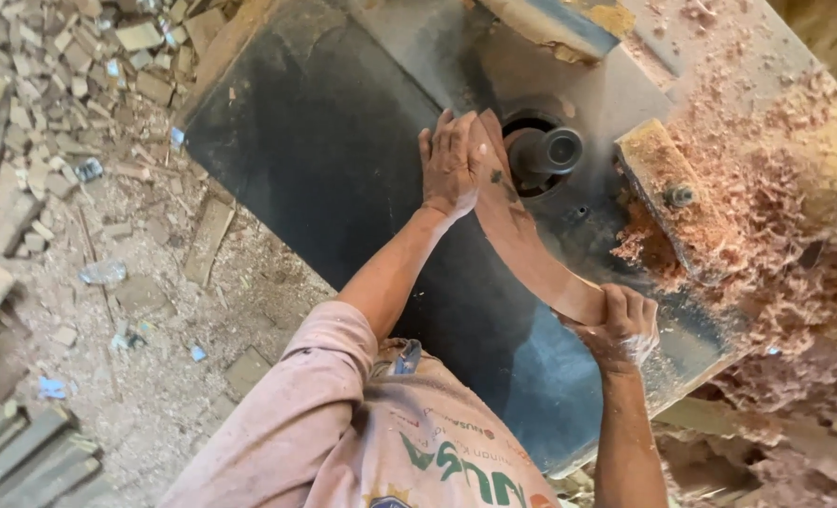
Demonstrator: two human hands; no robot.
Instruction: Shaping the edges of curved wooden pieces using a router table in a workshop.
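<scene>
My left hand (449,165) lies flat and open, palm down, pressing the far end of a curved wooden piece (522,235) against the dark metal machine table (343,160). My right hand (622,327) is closed around the near end of the same piece, fingers wrapped over its top edge. The piece is reddish-brown, long and narrow, bowed like a shallow arc. Its long axis runs diagonally across the table, from my right hand at the lower right up to the upper left, where its far end points at the round opening in the table. It rests on the table top with its outer curve turned toward the spindle (552,152), a dark upright cylinder standing in that opening; the far end sits just beside the spindle, though I cannot tell if they touch.

To the right of the spindle, a wooden fence block (658,183) with a bolt lies on the table, and reddish wood shavings (766,216) are heaped against and beyond it. On the dusty floor to the left lie pale wood offcuts (70,66) and a few small scraps of blue and clear wrapping. My pink shirt (343,433) carries green and orange print across the front.
</scene>
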